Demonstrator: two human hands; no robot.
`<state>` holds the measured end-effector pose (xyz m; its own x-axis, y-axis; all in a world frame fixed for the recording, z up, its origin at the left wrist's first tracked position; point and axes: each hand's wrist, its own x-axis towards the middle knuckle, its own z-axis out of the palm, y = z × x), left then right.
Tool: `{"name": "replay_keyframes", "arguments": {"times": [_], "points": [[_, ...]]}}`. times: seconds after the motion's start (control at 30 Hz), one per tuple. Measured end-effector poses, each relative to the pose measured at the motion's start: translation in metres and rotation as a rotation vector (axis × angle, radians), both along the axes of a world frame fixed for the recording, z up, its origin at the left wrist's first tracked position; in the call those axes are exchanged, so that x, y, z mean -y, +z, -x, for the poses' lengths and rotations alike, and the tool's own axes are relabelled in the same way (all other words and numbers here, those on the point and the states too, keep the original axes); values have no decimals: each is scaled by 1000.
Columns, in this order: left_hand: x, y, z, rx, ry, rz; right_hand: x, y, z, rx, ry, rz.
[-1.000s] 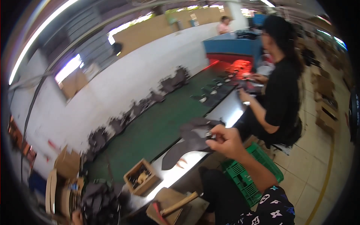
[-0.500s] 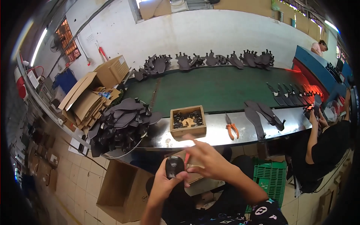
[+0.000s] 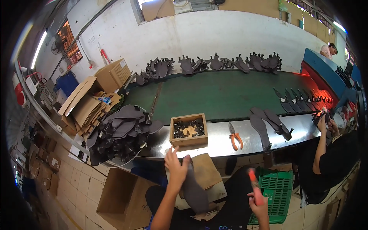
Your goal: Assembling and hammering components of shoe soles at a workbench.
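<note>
Dark grey, flat sole-shaped insole (image 3: pixel 193 189) pinned under the left hand (image 3: pixel 176 168), fingers (image 3: pixel 171 154) spread and pressing its upper end, lying on a tan block (image 3: pixel 205 172) over the lap. Right hand (image 3: pixel 258 201) clenched round a red-handled tool (image 3: pixel 253 184), handle pointing up and blurred; tool head not visible. Well apart from each other, the two hands, insole nearer the left.

Just beyond the left fingers, on the shiny metal tabletop (image 3: pixel 218 140): small wooden box (image 3: pixel 188 129) holding dark small parts. To the right of it, orange-handled pliers (image 3: pixel 234 137), then several long dark insoles (image 3: pixel 268 124) laid flat. Off to the left of the left fingers, big heap of dark sole pieces (image 3: pixel 120 132) piled at the tabletop's end. Past the tabletop, green conveyor belt (image 3: pixel 218 96) with more dark shoe parts along its far edge. Beneath the right hand, green plastic crate (image 3: pixel 278 189) on the tiled floor; below and left of the left hand, open cardboard carton (image 3: pixel 122 197). Far right, seated person in black (image 3: pixel 333 161), hands at the belt.
</note>
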<state>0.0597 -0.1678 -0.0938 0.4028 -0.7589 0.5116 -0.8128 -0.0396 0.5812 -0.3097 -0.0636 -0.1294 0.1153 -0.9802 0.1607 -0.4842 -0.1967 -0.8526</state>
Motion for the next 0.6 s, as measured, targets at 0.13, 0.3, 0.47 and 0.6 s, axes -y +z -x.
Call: {"name": "replay_keyframes", "arguments": {"times": [0.13, 0.3, 0.47, 0.6], "points": [[81, 39, -26, 110, -286, 34, -14, 26, -17, 629, -241, -387], [177, 27, -78, 578, -555, -329, 16, 17, -37, 552, -209, -336], [175, 45, -76, 277, -633, -130, 35, 38, -51, 712, -111, -400], [95, 92, -12, -755, -628, -48, 61, 61, -55, 652, 9, -291]]}}
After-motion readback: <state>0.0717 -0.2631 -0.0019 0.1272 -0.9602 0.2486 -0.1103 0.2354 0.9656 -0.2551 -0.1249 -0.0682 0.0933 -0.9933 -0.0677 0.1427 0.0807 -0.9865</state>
